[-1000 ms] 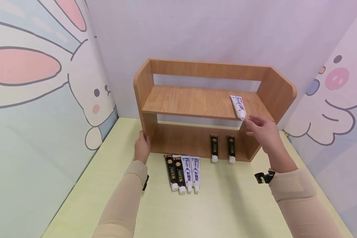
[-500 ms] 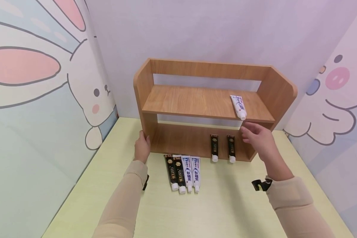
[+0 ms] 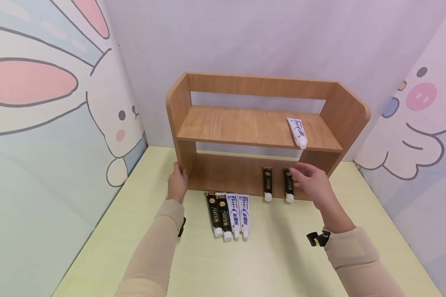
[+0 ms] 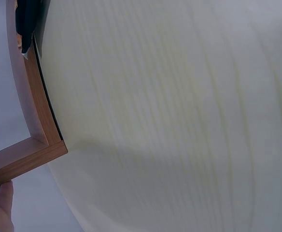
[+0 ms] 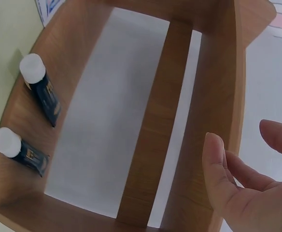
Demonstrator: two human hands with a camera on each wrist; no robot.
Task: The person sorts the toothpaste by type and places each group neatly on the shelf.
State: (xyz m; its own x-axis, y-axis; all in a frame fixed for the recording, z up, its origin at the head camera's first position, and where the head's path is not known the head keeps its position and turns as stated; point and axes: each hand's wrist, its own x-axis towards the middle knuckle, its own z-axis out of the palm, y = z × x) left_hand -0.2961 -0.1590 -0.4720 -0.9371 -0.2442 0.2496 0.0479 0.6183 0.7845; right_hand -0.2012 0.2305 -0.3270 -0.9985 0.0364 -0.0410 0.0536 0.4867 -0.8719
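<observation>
A two-tier wooden shelf (image 3: 219, 123) stands on the table. My left hand (image 3: 177, 184) rests against the outer side of its left panel, the fingertips touching the wood (image 4: 15, 169); some fingers are hidden. My right hand (image 3: 312, 181) hovers in front of the lower tier, fingers loosely bent and holding nothing. Closest to it is a black toothpaste tube (image 3: 288, 184), whose upper end it partly overlaps in the head view. Another black toothpaste tube (image 3: 267, 184) lies left of that one. Up on the upper tier lies a white toothpaste tube (image 3: 297, 133), cap toward the front edge.
Before the shelf, two black tubes (image 3: 224, 216) and two white tubes (image 3: 244, 216) lie side by side on the pale yellow table (image 3: 223, 268). Cartoon-printed walls (image 3: 107, 123) close in the left and right sides; a plain curtain (image 3: 252, 37) hangs behind.
My right hand has moved down and left, from beside the white tube's cap on the upper tier to the right black tube below. The left hand and the tubes have stayed put.
</observation>
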